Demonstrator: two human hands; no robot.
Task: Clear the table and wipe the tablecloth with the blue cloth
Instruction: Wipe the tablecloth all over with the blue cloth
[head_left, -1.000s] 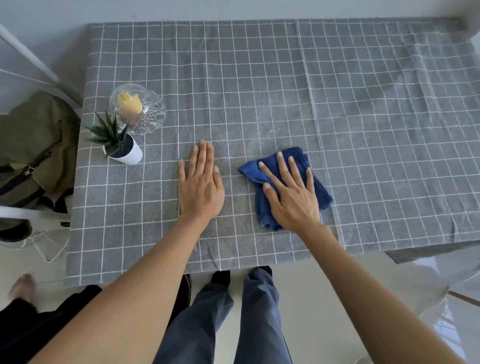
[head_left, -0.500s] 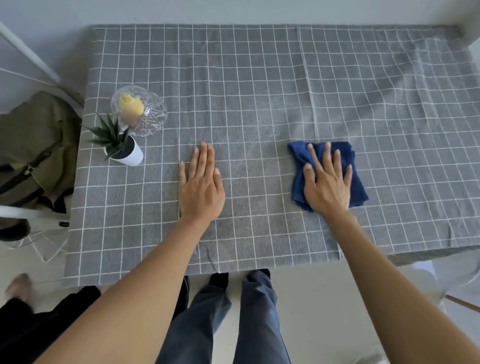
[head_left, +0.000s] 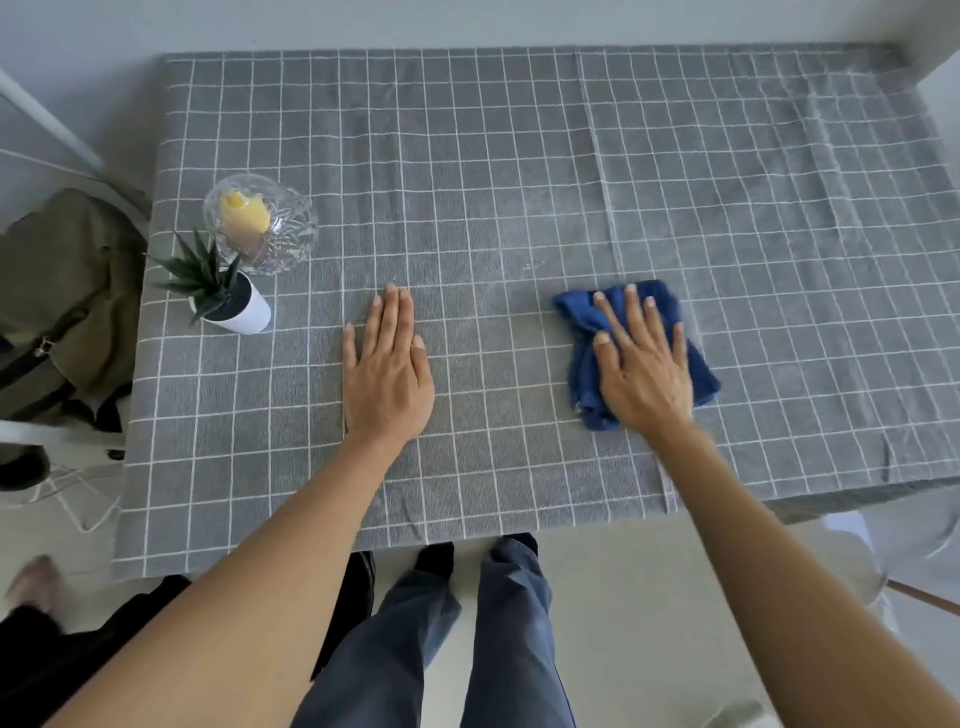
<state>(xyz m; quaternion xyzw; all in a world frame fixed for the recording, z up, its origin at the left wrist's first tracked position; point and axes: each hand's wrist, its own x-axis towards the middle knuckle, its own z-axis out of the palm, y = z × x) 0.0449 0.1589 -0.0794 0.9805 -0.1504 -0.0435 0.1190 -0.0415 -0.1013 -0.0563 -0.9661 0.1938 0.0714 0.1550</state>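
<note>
A grey tablecloth (head_left: 519, 156) with a white grid covers the table. On it, right of centre, lies the crumpled blue cloth (head_left: 582, 317). My right hand (head_left: 644, 369) presses flat on the blue cloth with fingers spread and straight. To its left, my left hand (head_left: 387, 369) rests flat on the bare tablecloth, fingers together. A cut-glass bowl (head_left: 291, 228) holding something yellow stands at the left side. A small spiky plant in a white pot (head_left: 244, 312) stands just in front of the bowl.
A chair with an olive bag (head_left: 62, 291) stands left of the table. My legs in blue trousers (head_left: 467, 639) show below the near table edge. Another person's foot (head_left: 34, 579) is at the lower left. A wall runs behind the table.
My right hand first slid the blue cloth to the right, then back a little to the left. The left hand, bowl and plant stayed put.
</note>
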